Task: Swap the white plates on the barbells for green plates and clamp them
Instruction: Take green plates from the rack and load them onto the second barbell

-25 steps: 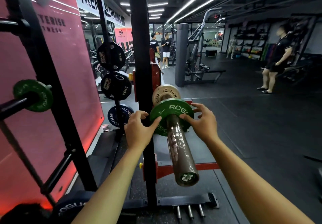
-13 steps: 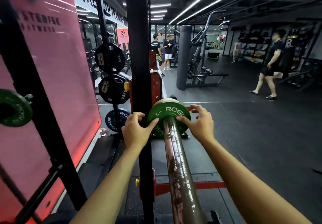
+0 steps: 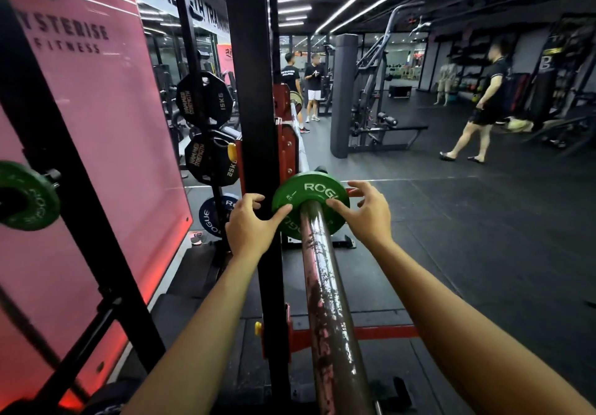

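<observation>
A small green plate (image 3: 309, 193) marked ROGUE sits on the steel barbell sleeve (image 3: 325, 301), far along it by the black rack upright. My left hand (image 3: 250, 222) presses its thumb against the plate's left face, fingers curled toward the upright. On the plate's right side my right hand (image 3: 366, 211) rests a thumb on the face, its other fingers spread behind the rim. The white plate is hidden behind the green one. A second green plate (image 3: 27, 197) hangs on a peg at the far left. No clamp is visible.
The black rack upright (image 3: 254, 92) stands just left of the sleeve, with red bar hooks (image 3: 287, 150). Black 15 kg (image 3: 204, 98) and 25 kg (image 3: 211, 158) plates and a blue plate (image 3: 214, 213) hang on a storage post. A person (image 3: 483, 105) walks at right; two others stand far back.
Both hands have slid the green plate further along the sleeve, away from me. The white plate seen a second ago is now covered. The view has moved closer along the bar.
</observation>
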